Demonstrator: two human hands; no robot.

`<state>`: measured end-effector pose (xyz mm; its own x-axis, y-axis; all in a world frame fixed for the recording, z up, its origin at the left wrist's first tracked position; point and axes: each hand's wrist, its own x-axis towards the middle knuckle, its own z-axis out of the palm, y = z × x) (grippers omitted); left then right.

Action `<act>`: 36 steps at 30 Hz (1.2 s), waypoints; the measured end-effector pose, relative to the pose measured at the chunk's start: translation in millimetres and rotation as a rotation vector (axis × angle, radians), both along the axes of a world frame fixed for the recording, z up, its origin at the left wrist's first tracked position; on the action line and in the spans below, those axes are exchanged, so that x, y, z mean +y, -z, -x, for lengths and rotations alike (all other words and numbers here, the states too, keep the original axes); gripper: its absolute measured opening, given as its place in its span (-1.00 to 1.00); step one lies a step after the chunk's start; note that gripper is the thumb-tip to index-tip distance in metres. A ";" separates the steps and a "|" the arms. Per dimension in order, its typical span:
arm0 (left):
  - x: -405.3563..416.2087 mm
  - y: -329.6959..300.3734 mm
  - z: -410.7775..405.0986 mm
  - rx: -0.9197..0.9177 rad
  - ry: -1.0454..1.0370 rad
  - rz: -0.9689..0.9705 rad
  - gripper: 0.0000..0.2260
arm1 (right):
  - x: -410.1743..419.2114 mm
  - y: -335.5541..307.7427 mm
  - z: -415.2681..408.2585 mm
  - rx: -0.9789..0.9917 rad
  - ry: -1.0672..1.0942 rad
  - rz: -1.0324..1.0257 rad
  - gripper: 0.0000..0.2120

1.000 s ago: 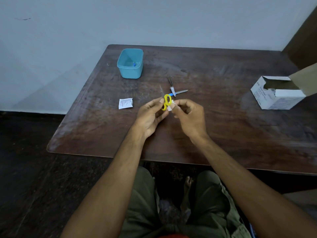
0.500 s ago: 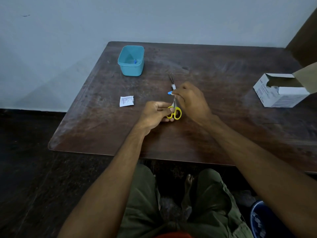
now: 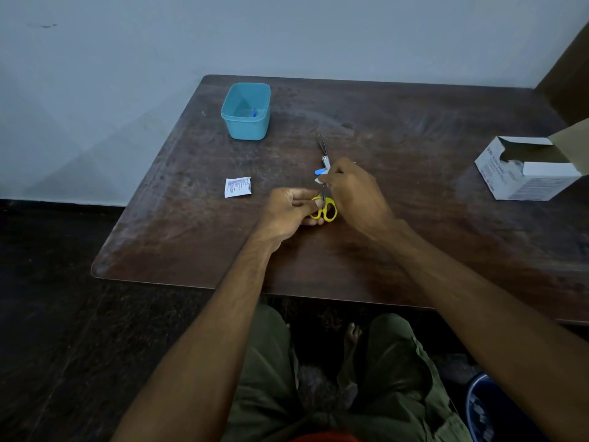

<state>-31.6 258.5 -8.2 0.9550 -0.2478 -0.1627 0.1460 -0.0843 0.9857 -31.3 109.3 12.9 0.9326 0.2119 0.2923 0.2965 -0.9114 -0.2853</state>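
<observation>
You've lowered the yellow-handled steel scissors (image 3: 329, 212) to the table, left hand (image 3: 287, 212) gripping their loops, right hand (image 3: 354, 190) seemingly pinching a white pad (image 3: 319, 180), so the wiping is probably done.

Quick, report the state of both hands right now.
Left hand: grips the yellow scissors by their handles.
Right hand: fingers curled, pinching a small white piece above the handles.

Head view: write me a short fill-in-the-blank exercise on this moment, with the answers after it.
The left hand grips the scissors by their ___ handles.
The white sachet lies on the table to the ___ of that hand.
The open carton stands at the table's ___ side.
Missing: yellow; left; right.
</observation>
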 end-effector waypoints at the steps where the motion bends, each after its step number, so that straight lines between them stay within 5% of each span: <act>1: 0.0 0.7 -0.2 0.001 0.000 -0.005 -0.80 | 0.4 1.8 4.7 0.005 -0.017 0.015 -0.73; 24: 18.2 5.4 -3.1 0.082 0.162 0.235 -0.74 | 17.3 -7.3 21.5 0.057 -0.023 0.051 -0.79; 36: 17.4 8.9 -6.3 0.047 0.162 0.184 -0.64 | 15.0 -4.7 21.5 0.025 -0.054 0.037 -0.78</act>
<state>-25.3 275.9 -17.2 0.8928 -0.4267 -0.1440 0.1912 0.0696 0.9791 -52.8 124.3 17.6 0.9262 0.2726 0.2603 0.3391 -0.9043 -0.2595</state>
